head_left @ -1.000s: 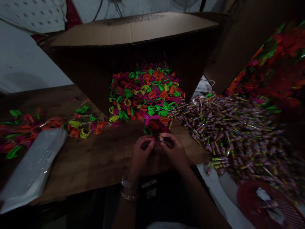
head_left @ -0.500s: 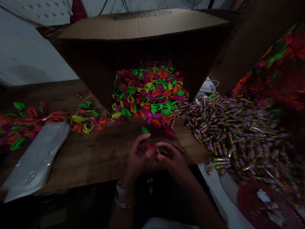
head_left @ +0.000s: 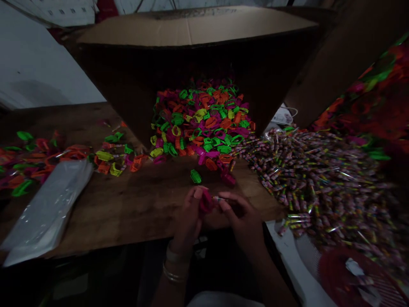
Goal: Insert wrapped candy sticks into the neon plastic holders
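My left hand (head_left: 191,213) is closed around a pink plastic toy watch (head_left: 206,202). Between the thumb and fingers of my right hand (head_left: 244,217) is a small wrapped candy tube (head_left: 219,199), its near end at the right side of the pink watch; whether it touches is too dim to tell. Just beyond my hands a green toy watch (head_left: 196,176) lies on the wooden table (head_left: 128,213). A dark pink toy watch (head_left: 227,175) rests farther right, by the edge of the heap.
A cardboard box (head_left: 198,32) on its side holds a heap of coloured toy watches (head_left: 204,119). Wrapped candy tubes (head_left: 319,170) are piled at right, above a red basket (head_left: 335,273). Clear plastic bags (head_left: 51,209) lie at left beside more toy watches (head_left: 22,187).
My hands have drawn slightly apart and the pink toy watch now shows more fully in my left hand. The candy tube points sideways towards it from my right fingers.
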`<action>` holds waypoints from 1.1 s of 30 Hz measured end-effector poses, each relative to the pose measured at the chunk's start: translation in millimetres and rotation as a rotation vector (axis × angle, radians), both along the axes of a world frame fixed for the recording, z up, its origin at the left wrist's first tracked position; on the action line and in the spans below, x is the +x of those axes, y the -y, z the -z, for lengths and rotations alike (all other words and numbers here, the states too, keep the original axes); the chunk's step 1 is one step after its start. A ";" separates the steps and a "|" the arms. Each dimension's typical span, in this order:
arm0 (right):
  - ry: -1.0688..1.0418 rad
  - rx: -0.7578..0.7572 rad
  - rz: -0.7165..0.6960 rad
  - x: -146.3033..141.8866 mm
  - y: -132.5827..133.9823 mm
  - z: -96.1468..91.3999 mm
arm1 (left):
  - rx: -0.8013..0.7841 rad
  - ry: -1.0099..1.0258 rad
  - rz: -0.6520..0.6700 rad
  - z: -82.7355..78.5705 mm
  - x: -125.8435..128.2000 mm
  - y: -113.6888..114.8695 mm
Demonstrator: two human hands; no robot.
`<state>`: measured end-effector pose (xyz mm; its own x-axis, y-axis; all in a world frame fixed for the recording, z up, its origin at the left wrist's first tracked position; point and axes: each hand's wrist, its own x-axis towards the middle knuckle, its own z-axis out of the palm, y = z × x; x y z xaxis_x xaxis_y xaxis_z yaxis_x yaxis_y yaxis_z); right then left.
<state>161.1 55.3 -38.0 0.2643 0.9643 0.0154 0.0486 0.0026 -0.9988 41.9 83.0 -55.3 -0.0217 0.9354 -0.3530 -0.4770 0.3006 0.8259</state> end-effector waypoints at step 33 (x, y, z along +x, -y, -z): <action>0.074 -0.030 0.118 8.3 -6.2 9.3 | 0.305 -0.599 0.242 -5.9 4.3 11.3</action>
<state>169.4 61.4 -47.3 0.3752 0.9269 0.0105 0.1201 -0.0373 -0.9921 46.2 71.7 -49.4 0.0911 0.9936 -0.0669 0.1355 0.0542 0.9893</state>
